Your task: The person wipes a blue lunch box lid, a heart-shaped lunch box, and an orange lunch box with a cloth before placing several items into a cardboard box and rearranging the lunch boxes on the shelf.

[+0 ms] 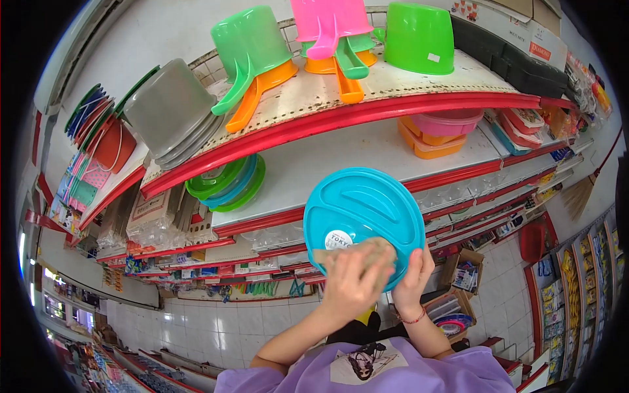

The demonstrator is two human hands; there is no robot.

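Observation:
A round turquoise divided plate (367, 190) with moulded compartments and a white round sticker is held up in front of the shelves. My right hand (411, 275) grips its lower right rim. Closed around a crumpled beige cloth (381, 247), my left hand (354, 278) presses it against the lower part of the plate, beside the sticker. The left fingers partly hide the cloth.
Green, pink and orange dippers (255, 46) stand upside down on the top shelf, beside a grey tub (167, 111). Below are stacked green and blue plates (252, 187) and pink and orange containers (429, 147). Cardboard boxes (462, 268) sit on the tiled floor (249, 324).

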